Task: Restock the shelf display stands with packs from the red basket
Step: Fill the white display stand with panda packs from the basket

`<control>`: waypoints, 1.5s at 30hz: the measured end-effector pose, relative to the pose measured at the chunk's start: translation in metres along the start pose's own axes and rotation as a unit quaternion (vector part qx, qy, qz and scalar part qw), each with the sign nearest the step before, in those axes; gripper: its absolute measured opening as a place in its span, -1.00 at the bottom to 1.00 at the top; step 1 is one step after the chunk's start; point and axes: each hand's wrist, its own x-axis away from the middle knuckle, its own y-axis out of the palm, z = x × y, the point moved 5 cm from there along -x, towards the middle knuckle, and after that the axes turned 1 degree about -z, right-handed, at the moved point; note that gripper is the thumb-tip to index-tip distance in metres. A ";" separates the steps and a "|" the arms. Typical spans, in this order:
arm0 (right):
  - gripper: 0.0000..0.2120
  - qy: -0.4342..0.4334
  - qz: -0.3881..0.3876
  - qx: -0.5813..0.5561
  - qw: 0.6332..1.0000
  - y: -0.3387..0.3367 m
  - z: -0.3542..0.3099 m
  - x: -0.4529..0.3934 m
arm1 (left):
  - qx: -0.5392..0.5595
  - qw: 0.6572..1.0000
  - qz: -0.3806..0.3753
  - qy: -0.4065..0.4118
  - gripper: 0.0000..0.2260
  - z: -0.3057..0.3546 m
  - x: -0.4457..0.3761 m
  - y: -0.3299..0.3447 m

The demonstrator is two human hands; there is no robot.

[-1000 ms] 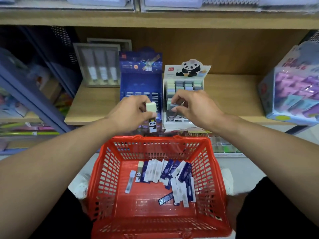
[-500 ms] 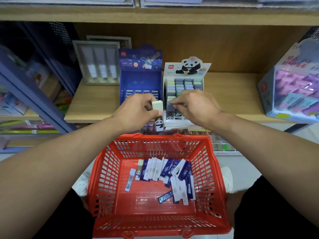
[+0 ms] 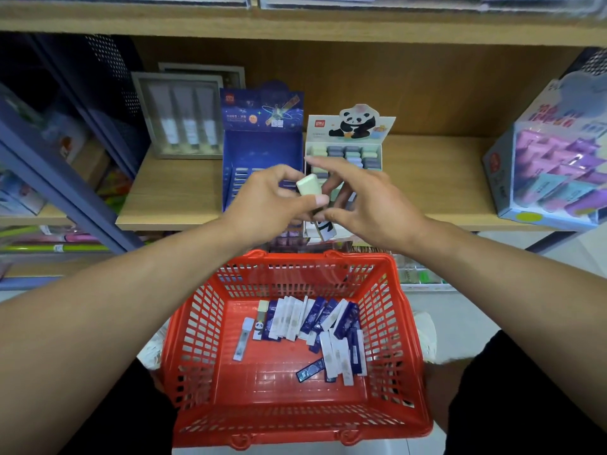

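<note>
While the left hand (image 3: 266, 205) pinched a slim pale-green pack (image 3: 310, 192) mid-frame, the right hand (image 3: 368, 205) hovered, fingers seemingly spread, above the wooden shelf (image 3: 170, 198).

shelving: wooden shelf board (image 3: 427, 178) with wood-grain back panel (image 3: 427, 93) | above it: second wooden shelf (image 3: 295, 27) | left of it: dark blue metal rack (image 3: 59, 178) | below it: pale floor (image 3: 460, 323)

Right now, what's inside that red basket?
The red basket holds a loose heap of slim packs, dark blue and white, one panda-printed. Whatever lies beneath the heap is covered.
</note>
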 end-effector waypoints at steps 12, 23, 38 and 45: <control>-0.86 0.094 0.078 0.043 0.992 -0.018 0.028 0.005 | -0.337 0.930 0.031 0.142 -0.51 -0.009 -0.004 0.006; -0.87 0.106 0.020 0.156 0.982 -0.012 0.043 0.004 | -0.468 0.865 -0.117 0.141 -0.32 -0.030 -0.008 0.025; -0.83 0.095 0.076 0.211 0.970 -0.011 0.034 0.003 | -0.457 0.873 -0.124 0.118 -0.32 -0.021 -0.002 0.023; -0.86 0.134 0.086 0.229 0.960 -0.015 0.030 -0.001 | -0.456 0.874 -0.127 0.113 -0.31 -0.022 0.000 0.023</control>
